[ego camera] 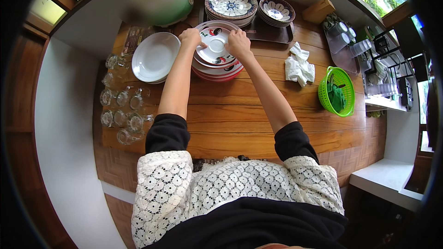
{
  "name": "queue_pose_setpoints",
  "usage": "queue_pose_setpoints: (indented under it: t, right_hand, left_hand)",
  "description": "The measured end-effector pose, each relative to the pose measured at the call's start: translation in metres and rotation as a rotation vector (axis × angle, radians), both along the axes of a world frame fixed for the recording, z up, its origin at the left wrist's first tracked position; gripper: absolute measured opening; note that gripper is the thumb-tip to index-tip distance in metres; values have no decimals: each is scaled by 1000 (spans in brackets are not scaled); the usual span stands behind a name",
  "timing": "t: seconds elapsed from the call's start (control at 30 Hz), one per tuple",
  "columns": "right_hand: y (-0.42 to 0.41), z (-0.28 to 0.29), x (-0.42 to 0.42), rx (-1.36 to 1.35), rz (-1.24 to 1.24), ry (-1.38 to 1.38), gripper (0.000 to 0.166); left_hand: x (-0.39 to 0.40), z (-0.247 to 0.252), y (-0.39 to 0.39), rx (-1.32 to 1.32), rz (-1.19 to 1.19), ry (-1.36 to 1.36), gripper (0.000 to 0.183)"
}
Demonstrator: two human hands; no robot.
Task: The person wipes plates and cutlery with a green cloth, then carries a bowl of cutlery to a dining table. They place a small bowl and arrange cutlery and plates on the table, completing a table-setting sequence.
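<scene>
A stack of plates stands near the back of the wooden table, topped by a small white saucer [216, 45] with rooster drawings. My left hand [191, 38] touches the stack's left side, its thumb over the saucer's rim. On the right side of the same stack, my right hand [238, 44] has its fingers bent at the rim. Whether either hand grips only the saucer or also plates beneath it, I cannot tell. Larger plates with a red rim [221, 76] lie at the bottom. Left of my left hand is another stack of plain white plates [155, 57].
Glass mugs [135, 102] line the table's left side. Behind stand a rice cooker [173, 0] and a dark tray [273, 36] with flower-patterned bowls [231, 4]. Crumpled white tissue [299, 65] and a green plastic basket [323, 93] lie to the right, near a tray of cups [349, 60].
</scene>
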State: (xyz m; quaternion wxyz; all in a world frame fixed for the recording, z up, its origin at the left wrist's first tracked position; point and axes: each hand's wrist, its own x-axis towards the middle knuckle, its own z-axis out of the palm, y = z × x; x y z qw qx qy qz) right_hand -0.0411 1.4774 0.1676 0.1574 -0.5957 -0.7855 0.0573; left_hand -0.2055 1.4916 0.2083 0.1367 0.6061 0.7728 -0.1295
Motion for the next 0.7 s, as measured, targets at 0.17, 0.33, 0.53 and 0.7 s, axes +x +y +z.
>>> queue_pose_setpoints:
  t: [0.17, 0.33, 0.53, 0.7]
  right_hand:
    - [-3, -5, 1, 55, -2, 27, 41]
    - [-7, -8, 4, 108, 54, 65, 43]
    - [-15, 5, 8, 135, 18, 219, 52]
    - [-24, 44, 25, 127, -42, 592, 72]
  left_hand:
    - [-24, -13, 5, 38, 35, -329, 52]
    - [-47, -42, 2, 143, 64, -809, 44]
    - [-52, -26, -16, 380, -23, -866, 38]
    - [-35, 27, -34, 404, -93, -1297, 30]
